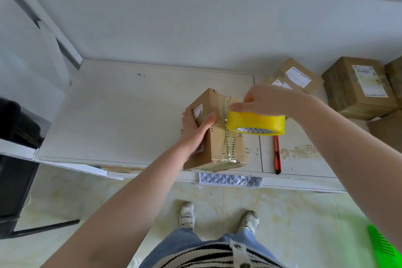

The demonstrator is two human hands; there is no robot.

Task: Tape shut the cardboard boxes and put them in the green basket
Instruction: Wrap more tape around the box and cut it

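Broadly, a white table [121, 115] is filling the middle of the view, and near its front edge a small cardboard box [219, 143] is standing upright, its top and front already crossed by wrinkled strips of clear tape. More cardboard boxes [356, 87] with white labels are sitting stacked at the table's far right, well apart from the one being worked on. Low in the right corner, only a sliver of the green basket [385, 250] is showing, down on the floor beside the person's leg. The left hand [193, 126] is lying against the left side of the small box with its fingers nearly straight, while the thumb is pressing across the top of the box where the tape is running; it is steadying the box rather than curling round it. The right hand [267, 100] is gripping the yellow tape roll [256, 123] from above, fingers curled over its rim, and is holding it just beside the box's right upper edge, with a short stretch of tape appearing to span between roll and box. A red utility knife [277, 154] is lying on the table just right of the box, below the roll, untouched by either hand.
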